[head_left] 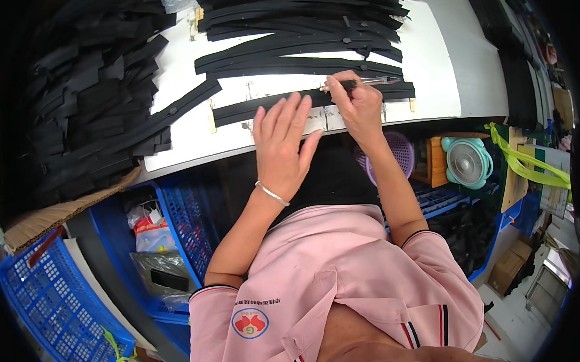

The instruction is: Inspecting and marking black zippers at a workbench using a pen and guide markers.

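A black fabric strip (pixel 235 112) lies crosswise near the front edge of the white tabletop (pixel 436 67). My left hand (pixel 279 133) rests on it, fingers stretched out flat. Just to the right, my right hand (pixel 359 111) grips a pen (pixel 382 81) with a clear barrel and dark grip, its tip at the strip's upper edge. Beyond lie more black strips (pixel 279 65), some bearing a round, button-like dot. Another strip (pixel 186 107) slants off to the left. Small marks and pale tape pieces (pixel 212 117) show on the white surface beside the near strip.
A large heap of black strips (pixel 83 105) fills the left side, above a cardboard edge (pixel 74 211). Below the table are blue crates (pixel 183 223), a purple basket (pixel 401 153) and a small turquoise fan (pixel 467 163). Another blue crate (pixel 58 304) stands at lower left.
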Motion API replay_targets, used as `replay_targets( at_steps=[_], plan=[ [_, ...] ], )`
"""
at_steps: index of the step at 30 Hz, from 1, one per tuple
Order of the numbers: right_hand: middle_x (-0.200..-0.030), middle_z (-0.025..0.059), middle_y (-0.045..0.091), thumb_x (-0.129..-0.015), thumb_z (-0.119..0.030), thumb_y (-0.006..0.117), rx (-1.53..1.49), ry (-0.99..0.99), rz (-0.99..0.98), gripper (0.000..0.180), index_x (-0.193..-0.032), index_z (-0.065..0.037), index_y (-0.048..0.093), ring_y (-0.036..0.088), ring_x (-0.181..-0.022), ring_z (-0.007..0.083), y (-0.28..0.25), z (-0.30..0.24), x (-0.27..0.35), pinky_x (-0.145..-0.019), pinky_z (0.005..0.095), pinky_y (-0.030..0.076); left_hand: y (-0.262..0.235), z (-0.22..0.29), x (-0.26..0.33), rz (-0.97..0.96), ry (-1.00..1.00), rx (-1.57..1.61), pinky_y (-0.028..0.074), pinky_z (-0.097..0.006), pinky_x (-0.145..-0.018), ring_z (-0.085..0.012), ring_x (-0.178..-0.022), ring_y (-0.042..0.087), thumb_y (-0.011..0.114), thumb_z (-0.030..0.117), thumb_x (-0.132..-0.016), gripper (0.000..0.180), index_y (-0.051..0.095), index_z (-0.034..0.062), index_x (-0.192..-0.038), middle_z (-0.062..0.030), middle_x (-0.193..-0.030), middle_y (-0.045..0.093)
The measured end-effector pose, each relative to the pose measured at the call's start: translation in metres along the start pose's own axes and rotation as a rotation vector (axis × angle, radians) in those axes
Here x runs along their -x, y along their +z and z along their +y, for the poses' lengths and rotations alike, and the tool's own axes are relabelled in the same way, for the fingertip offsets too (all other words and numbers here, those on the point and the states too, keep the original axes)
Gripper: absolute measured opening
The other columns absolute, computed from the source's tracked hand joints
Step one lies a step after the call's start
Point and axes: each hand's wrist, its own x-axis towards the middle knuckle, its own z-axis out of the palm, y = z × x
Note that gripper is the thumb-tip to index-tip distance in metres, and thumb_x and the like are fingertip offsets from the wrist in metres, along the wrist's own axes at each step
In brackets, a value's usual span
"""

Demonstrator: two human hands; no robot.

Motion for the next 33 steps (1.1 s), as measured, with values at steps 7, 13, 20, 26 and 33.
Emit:
replay_targets(
  at_steps=[7, 13, 20, 26, 33],
  plan=[
    [-0.072, 0.0066, 0.068, -0.096, -0.007, 0.067, -0.244, 0.082, 0.043, 0.018, -0.082, 0.005, 0.069, 0.058, -0.055, 0.0103, -0.001, 0.0, 0.001, -0.052, 0.0268, 0.043, 0.008, 0.002, -0.004, 0.014, -0.008, -0.11, 0.033, -0.048, -0.115, -0.0281, -0.128, 0.053, 0.076, 0.022, -0.089, 0.043, 0.069, 0.0124, -0.131, -0.0068, -0.135, 0.063],
    [-0.066, 0.0061, 0.065, -0.095, -0.01, 0.067, -0.235, -0.008, -0.024, 0.019, -0.081, 0.004, 0.068, 0.056, -0.055, 0.0081, -0.001, 0.008, 0.002, -0.052, 0.0264, 0.042, 0.011, 0.002, -0.004, 0.023, 0.001, -0.126, 0.033, -0.048, -0.115, -0.028, -0.128, 0.053, 0.076, 0.021, -0.089, 0.043, 0.069, 0.0128, -0.131, -0.0057, -0.136, 0.063],
    [-0.065, 0.0054, 0.063, -0.093, -0.005, 0.062, -0.287, 0.03, -0.086, 0.015, -0.081, 0.002, 0.067, 0.057, -0.059, 0.0079, -0.017, -0.001, 0.005, -0.055, 0.0255, 0.043, 0.012, 0.0, -0.004, 0.023, 0.016, -0.14, 0.033, -0.048, -0.115, -0.028, -0.128, 0.053, 0.076, 0.02, -0.089, 0.041, 0.07, 0.0132, -0.129, -0.0055, -0.136, 0.062],
    [-0.085, 0.0032, 0.069, -0.1, -0.008, 0.056, -0.387, 0.131, 0.178, 0.019, -0.087, -0.003, 0.069, 0.053, -0.067, 0.0043, -0.079, 0.026, -0.003, -0.061, 0.021, 0.043, 0.012, 0.0, -0.003, 0.016, 0.022, -0.159, 0.032, -0.048, -0.115, -0.0284, -0.129, 0.053, 0.075, 0.021, -0.091, 0.041, 0.069, 0.0133, -0.131, -0.0063, -0.137, 0.062],
    [-0.086, 0.0019, 0.068, -0.103, -0.012, 0.058, -0.245, 0.234, 0.108, 0.02, -0.089, -0.002, 0.068, 0.051, -0.069, 0.0043, -0.098, 0.056, -0.004, -0.064, 0.0211, 0.043, 0.013, 0.005, -0.006, 0.006, 0.027, -0.168, 0.032, -0.048, -0.114, -0.0286, -0.129, 0.053, 0.075, 0.02, -0.091, 0.039, 0.07, 0.0116, -0.129, -0.0075, -0.137, 0.062]
  ],
)
